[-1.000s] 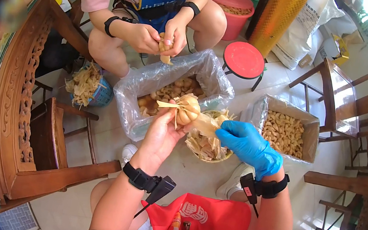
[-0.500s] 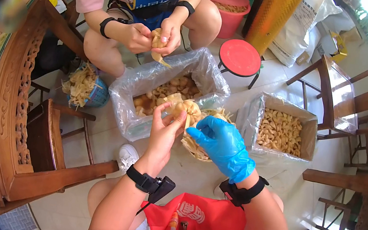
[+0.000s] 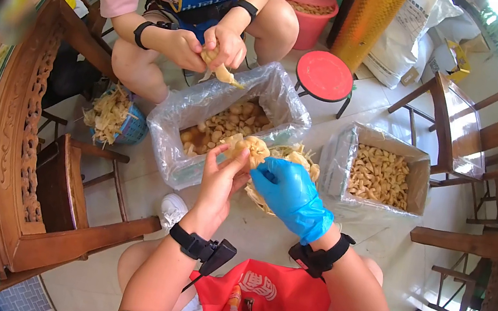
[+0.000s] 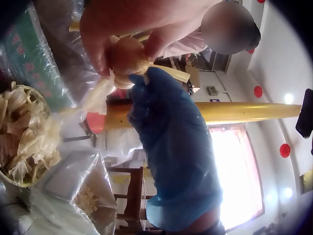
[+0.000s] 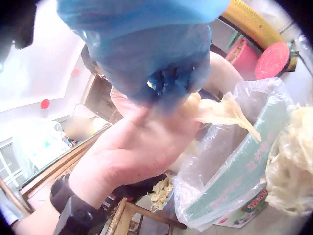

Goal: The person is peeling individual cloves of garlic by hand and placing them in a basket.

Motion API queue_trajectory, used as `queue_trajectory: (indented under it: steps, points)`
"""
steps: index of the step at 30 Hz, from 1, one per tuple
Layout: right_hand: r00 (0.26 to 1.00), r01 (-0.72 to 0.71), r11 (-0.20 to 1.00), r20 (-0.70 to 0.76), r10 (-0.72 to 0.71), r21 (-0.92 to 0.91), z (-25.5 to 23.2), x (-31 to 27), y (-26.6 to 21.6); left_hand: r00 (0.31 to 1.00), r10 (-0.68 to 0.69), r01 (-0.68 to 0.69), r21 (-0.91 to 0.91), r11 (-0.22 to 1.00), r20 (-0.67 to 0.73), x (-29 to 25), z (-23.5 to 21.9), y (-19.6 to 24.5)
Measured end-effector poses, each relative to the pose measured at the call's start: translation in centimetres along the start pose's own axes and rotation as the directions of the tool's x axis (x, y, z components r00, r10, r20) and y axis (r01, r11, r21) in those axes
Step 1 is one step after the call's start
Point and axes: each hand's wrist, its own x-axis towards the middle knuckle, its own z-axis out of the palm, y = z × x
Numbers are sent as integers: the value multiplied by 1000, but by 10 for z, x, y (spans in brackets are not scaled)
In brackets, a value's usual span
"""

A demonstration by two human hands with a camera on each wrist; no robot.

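In the head view my bare left hand (image 3: pixel 218 180) holds a garlic bulb (image 3: pixel 254 148) between thumb and fingers, its papery skin partly loose. My right hand (image 3: pixel 289 194), in a blue glove, has curled fingers pinching the bulb's near right side. The left wrist view shows the gloved fingertips (image 4: pixel 139 83) against the bulb, with a strip of skin (image 4: pixel 95 98) hanging from it. A loose flap of skin (image 5: pixel 227 115) also sticks out in the right wrist view. Below the hands, dry garlic skins (image 4: pixel 24 137) fill a round basket.
A plastic-lined box (image 3: pixel 168 137) of garlic bulbs stands ahead, and a box of loose cloves (image 3: pixel 381 175) to the right. Opposite, another person's hands (image 3: pixel 225 46) work on garlic. Around are a red stool (image 3: pixel 324 76), a blue basket (image 3: pixel 132 127) of skins and wooden chairs (image 3: pixel 64 183).
My right hand first drew a strip of skin rightward off the bulb, then came back with spread fingers and now pinches the bulb. My left hand has turned the bulb.
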Motion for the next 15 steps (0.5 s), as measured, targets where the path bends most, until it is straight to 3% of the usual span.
queue_trajectory:
  steps: [1, 3, 4, 6, 8, 10, 13, 15]
  points:
    - [1000, 2, 1000, 2, -2, 1, 0, 0, -2, 1000, -25, 25, -37, 999, -14, 1, -2, 0]
    - [974, -46, 996, 225, 29, 75, 0, -2, -4, 999, -30, 32, -123, 992, 21, 8, -11, -2]
    - [974, -45, 996, 226, 27, 75, 3, -4, -4, 998, -34, 45, -206, 977, 60, 11, -14, -4]
    - [972, 91, 992, 206, -108, 91, 11, -10, -3, 1000, -22, 23, -206, 978, 9, 15, -14, -4]
    - [980, 82, 995, 175, -92, 62, 10, -11, -6, 998, 57, -59, -154, 986, -22, 10, -11, 1]
    - [999, -24, 998, 34, 26, -61, 7, -8, -10, 998, 52, -55, -114, 992, -33, 4, -6, 4]
    - [994, -58, 998, -89, 58, -2, 11, -5, -2, 998, 52, -53, -32, 998, -22, 0, -4, 1]
    - [994, -71, 997, -89, 69, -18, 10, -5, -4, 997, 74, -74, 39, 997, 4, -3, -2, -2]
